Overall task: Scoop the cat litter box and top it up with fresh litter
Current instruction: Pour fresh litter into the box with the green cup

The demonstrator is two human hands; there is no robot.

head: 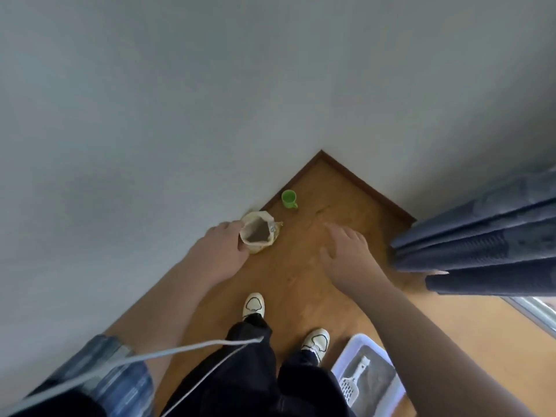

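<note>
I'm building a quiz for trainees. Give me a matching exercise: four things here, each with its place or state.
Things: 1 litter bag; 2 green cup; 3 scoop; 4 right hand.
States: A lying in the litter box; B gripped by the left hand; C open above the floor; D standing near the corner.
Pairs: 1-B, 2-D, 3-A, 4-C.

This is a room in a home: a warm wooden floor (331,182) runs into a corner where two plain pale walls (150,115) meet above a dark skirting board (367,188). Heavy grey-blue curtains (481,236) hang at the floor's right edge beside a window frame (532,308) (only a sliver shows). A cat litter box (361,338) with a scoop (352,383) in it sits on the floor.
</note>
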